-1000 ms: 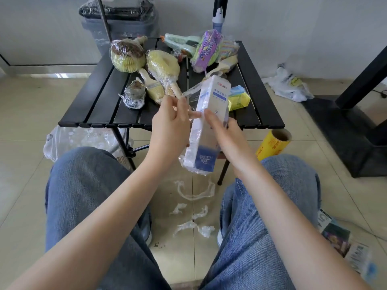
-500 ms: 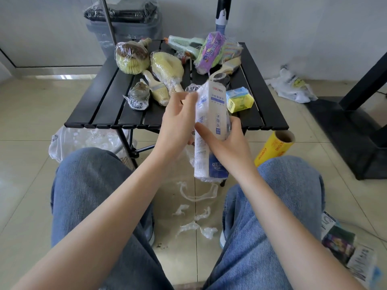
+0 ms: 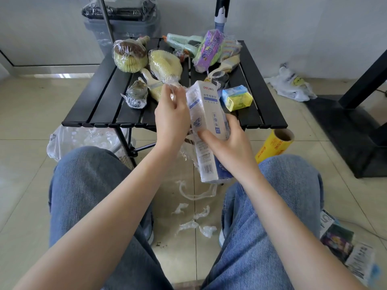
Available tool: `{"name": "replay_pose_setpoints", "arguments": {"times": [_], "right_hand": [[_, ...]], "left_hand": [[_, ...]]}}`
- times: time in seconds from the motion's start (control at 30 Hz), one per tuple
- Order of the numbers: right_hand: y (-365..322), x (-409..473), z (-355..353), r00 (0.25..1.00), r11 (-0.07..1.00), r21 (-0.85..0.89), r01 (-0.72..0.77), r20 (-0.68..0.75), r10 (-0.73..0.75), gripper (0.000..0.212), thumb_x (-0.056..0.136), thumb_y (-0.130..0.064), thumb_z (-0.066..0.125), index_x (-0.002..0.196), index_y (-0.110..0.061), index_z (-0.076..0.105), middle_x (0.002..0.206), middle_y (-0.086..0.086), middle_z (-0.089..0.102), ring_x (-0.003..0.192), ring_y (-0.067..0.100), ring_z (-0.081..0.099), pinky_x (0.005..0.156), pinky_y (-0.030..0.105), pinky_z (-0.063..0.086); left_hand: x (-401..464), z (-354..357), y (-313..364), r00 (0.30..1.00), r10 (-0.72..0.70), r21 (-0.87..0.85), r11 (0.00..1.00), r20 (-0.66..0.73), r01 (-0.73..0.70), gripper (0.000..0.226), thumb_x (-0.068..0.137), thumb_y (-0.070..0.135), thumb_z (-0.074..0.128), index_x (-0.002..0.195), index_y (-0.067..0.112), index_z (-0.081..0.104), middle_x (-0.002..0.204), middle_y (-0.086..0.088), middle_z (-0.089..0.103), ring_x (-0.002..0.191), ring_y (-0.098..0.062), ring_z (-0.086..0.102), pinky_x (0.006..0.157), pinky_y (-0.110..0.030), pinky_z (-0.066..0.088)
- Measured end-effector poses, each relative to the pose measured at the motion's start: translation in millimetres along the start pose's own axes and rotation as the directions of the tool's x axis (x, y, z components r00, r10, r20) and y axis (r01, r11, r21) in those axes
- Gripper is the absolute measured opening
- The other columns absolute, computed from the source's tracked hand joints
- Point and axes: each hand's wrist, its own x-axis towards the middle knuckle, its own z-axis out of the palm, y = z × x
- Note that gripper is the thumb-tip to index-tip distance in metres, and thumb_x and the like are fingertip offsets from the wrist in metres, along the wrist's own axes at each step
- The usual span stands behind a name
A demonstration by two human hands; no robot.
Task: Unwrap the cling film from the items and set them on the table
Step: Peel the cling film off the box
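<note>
A tall white and blue box (image 3: 209,122), still partly covered in cling film (image 3: 193,105), is held upright above my knees in front of the black slatted table (image 3: 98,101). My right hand (image 3: 228,147) grips the box around its lower middle. My left hand (image 3: 171,116) pinches a strip of the film beside the box's top left edge. Loose film hangs crumpled under the box. On the table lie several wrapped items: a round brown and yellow bundle (image 3: 128,56), a yellow brush (image 3: 165,65), a purple packet (image 3: 209,49) and a blue and yellow block (image 3: 236,97).
A yellow cling film roll (image 3: 274,145) lies on the floor under the table's right corner. Torn film scraps (image 3: 194,220) litter the tiles between my feet. A clear bag of film (image 3: 83,141) sits at left, a grey bin (image 3: 123,24) behind the table, booklets (image 3: 345,250) at right.
The box has turned slightly and dropped a little lower in my right hand. My left hand has shifted up and left along the box's top, drawing the film away from it.
</note>
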Motion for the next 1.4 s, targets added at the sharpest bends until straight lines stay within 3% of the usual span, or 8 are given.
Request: {"name": "replay_pose_setpoints", "arguments": {"times": [0.23,0.37,0.6,0.8,1.0,1.13,1.23,1.4], "right_hand": [[-1,2,-8,0.999,0.994,-0.107,-0.006,-0.039,0.002,0.041,0.080,-0.041,0.067,0.112,-0.025,0.047,0.099,-0.014,0.062,0.086,0.002,0.061,0.059,0.019,0.044],[1,1,-6,1.000,0.990,-0.140,-0.009,-0.025,0.006,0.044,0.081,-0.044,0.067,0.113,-0.023,0.046,0.101,-0.011,0.062,0.088,0.007,0.062,0.065,0.026,0.051],[0,3,-6,1.000,0.988,-0.155,-0.019,0.012,0.021,0.045,0.081,-0.046,0.066,0.114,-0.024,0.044,0.103,-0.011,0.060,0.090,0.009,0.062,0.070,0.034,0.055],[-2,0,-6,0.997,0.987,-0.161,0.024,0.077,-0.012,0.042,0.083,-0.043,0.065,0.115,-0.026,0.044,0.100,-0.014,0.058,0.084,0.001,0.058,0.059,0.018,0.047],[-4,3,-12,0.990,0.989,-0.144,0.035,0.137,-0.015,0.039,0.080,-0.039,0.066,0.114,-0.028,0.050,0.099,-0.015,0.062,0.090,0.002,0.061,0.071,0.024,0.051],[-1,8,-16,0.985,0.992,-0.124,0.011,0.173,0.011,0.043,0.071,-0.047,0.065,0.111,-0.032,0.054,0.100,-0.014,0.066,0.091,0.004,0.064,0.080,0.034,0.055],[1,10,-19,0.985,0.992,-0.125,-0.006,0.170,0.027,0.042,0.076,-0.043,0.067,0.114,-0.032,0.052,0.102,-0.014,0.065,0.093,0.006,0.064,0.080,0.034,0.055],[0,10,-25,0.989,0.979,-0.204,-0.019,0.137,0.048,0.050,0.079,-0.042,0.065,0.123,-0.029,0.046,0.101,-0.014,0.061,0.094,0.008,0.061,0.070,0.025,0.049]], "left_hand": [[-1,-5,-2,0.957,0.266,0.244,0.926,0.119,-0.287,0.023,0.102,0.021,0.031,0.107,0.008,0.049,0.053,0.009,0.042,0.045,-0.010,0.039,0.049,-0.035,0.022],[5,-8,0,0.916,0.334,0.391,0.830,0.222,-0.398,0.030,0.096,0.044,0.044,0.107,0.017,0.051,0.046,0.004,0.039,0.038,-0.012,0.035,0.044,-0.030,0.025],[11,-12,-1,0.926,0.341,0.537,0.756,0.164,-0.374,0.035,0.098,0.036,0.050,0.071,0.018,0.037,0.050,0.008,0.032,0.044,-0.010,0.029,0.045,-0.027,0.022],[12,-4,-4,0.962,0.275,0.483,0.841,0.011,-0.246,0.031,0.102,0.033,0.038,0.081,0.010,0.044,0.054,0.008,0.040,0.053,-0.019,0.039,0.052,-0.034,0.025],[15,0,-9,0.975,0.197,0.411,0.901,-0.104,-0.139,0.036,0.102,0.033,0.035,0.088,0.005,0.053,0.074,0.000,0.062,0.073,-0.025,0.055,0.062,-0.033,0.031],[21,-1,-13,0.997,0.066,0.232,0.971,-0.034,-0.056,0.036,0.101,0.031,0.036,0.081,0.006,0.054,0.077,-0.005,0.063,0.075,-0.028,0.058,0.069,-0.038,0.047],[23,-3,-10,0.998,-0.040,0.011,0.999,0.050,0.040,0.037,0.102,0.026,0.039,0.070,0.014,0.050,0.063,0.001,0.054,0.058,-0.017,0.050,0.055,-0.027,0.044],[20,-15,-10,0.952,0.193,0.194,0.951,0.238,-0.241,0.015,0.097,0.024,0.053,0.109,0.017,0.060,0.062,0.004,0.051,0.046,-0.007,0.050,0.048,-0.018,0.043]]}}
